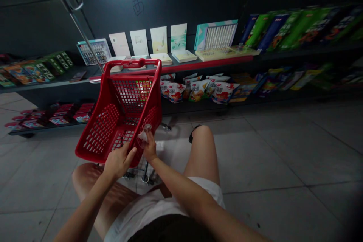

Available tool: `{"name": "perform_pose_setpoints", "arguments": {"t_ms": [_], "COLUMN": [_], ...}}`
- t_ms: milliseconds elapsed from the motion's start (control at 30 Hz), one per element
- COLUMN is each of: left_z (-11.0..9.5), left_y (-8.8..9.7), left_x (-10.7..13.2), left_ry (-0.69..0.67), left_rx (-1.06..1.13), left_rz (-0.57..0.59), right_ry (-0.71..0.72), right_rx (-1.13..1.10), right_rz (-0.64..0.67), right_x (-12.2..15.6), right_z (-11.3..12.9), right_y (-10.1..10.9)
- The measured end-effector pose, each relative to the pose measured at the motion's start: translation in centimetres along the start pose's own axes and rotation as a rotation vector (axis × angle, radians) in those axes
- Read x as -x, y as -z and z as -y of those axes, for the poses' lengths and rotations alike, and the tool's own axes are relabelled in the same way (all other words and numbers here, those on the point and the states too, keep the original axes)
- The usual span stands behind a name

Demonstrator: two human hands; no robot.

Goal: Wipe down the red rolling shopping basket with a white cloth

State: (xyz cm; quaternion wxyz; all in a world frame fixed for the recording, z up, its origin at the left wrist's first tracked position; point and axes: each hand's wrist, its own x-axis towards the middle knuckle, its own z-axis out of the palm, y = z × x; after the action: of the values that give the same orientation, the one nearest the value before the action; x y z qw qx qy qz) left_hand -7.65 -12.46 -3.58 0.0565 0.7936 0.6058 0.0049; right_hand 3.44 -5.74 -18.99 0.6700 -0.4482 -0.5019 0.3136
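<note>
Gripping the near rim of a red plastic shopping basket (100,133), the left hand (119,161) had its fingers clenched around the plastic. The basket sat on a wheeled metal cart frame (144,174), with a thin metal pole (81,34) rising from its far side toward the upper left. Its walls and floor were open mesh. A green and red patch (143,90) showed through the far wall, but whether it lay inside the basket or beyond it could not be told. The right hand (149,145) was just beside the left, its fingers pinching a small crumpled whitish scrap (146,132) at the top of the basket's right wall. Whether the scrap was film or tissue was unclear.

The basket was directly ahead of the person's bare knees and white shorts (198,191). Beyond it stood 2 tiers of dark shelving (283,51). Pale cards (159,39) and boxed sets (215,34) lined the upper tier, along with green and blue packets (283,30), while printed snack bags (198,90) sat lower down. Grey floor tiles (272,151) ran beneath, and a dark wall (141,7) bearing a drawn character rose behind.
</note>
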Motion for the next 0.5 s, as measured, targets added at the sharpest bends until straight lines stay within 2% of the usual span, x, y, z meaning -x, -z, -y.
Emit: {"name": "perform_pose_setpoints", "arguments": {"t_ms": [67,100,167,267,300,367,433,500], "left_z": [0.0,0.0,0.0,0.0,0.0,0.0,0.0,0.0], "left_y": [-0.1,-0.2,-0.3,-0.4,-0.4,-0.4,-0.4,-0.4], "left_x": [0.0,0.0,-0.1,-0.1,-0.1,0.0,0.1,0.3], "left_ry": [0.008,0.012,0.018,0.021,0.022,0.023,0.022,0.015], "left_rx": [-0.018,-0.028,-0.048,-0.071,-0.073,-0.068,-0.056,-0.038], "left_rz": [-0.008,-0.013,-0.018,-0.025,-0.027,-0.03,-0.029,-0.028], "right_ry": [-0.163,-0.2,-0.139,0.064,0.071,-0.049,-0.225,-0.314], "right_rx": [0.002,-0.004,-0.023,-0.029,-0.019,0.002,0.02,0.026], "right_rz": [-0.082,-0.107,-0.096,0.017,0.036,0.002,-0.094,-0.178], "right_x": [-0.1,-0.3,-0.6,-0.3,0.0,0.5,0.3,-1.3], "right_z": [-0.3,-0.1,0.7,0.8,0.2,-2.1,-4.9,-7.5], "right_y": [-0.3,-0.4,-0.6,-0.2,0.2,1.1,2.3,3.7]}}
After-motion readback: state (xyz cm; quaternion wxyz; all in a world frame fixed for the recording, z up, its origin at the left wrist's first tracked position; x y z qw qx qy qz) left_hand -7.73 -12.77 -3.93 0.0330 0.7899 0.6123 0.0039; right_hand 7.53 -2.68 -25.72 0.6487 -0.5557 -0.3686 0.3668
